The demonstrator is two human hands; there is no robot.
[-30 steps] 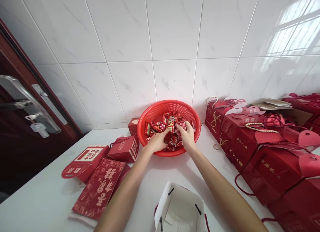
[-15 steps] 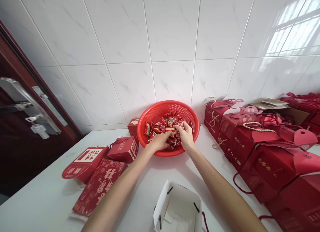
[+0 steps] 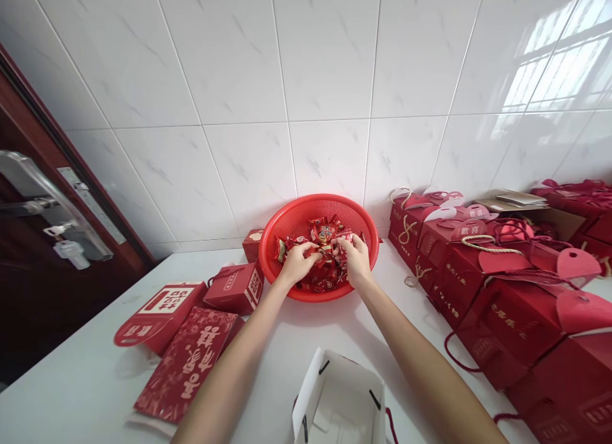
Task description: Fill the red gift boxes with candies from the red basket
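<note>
A red plastic basket with a perforated wall stands against the tiled wall. Wrapped candies in red and gold lie in its bottom. Over the left part of the pile, my left hand is closed, thumb and fingers pinching a red wrapped candy partly hidden by the fingers. My right hand is inside the basket's right half, its fingers closed on a red and white wrapped candy. Nearer to me, between my forearms, an open box shows its white inside.
Closed red gift boxes with cord handles form a row on the right. To the left lie a red box with a handle, another red box and a flat red packet. A door with a metal handle is at far left.
My left hand has lifted and shifted slightly left from the middle of the candy pile. The right hand stays nearly in place, with the red and white candy showing more clearly.
</note>
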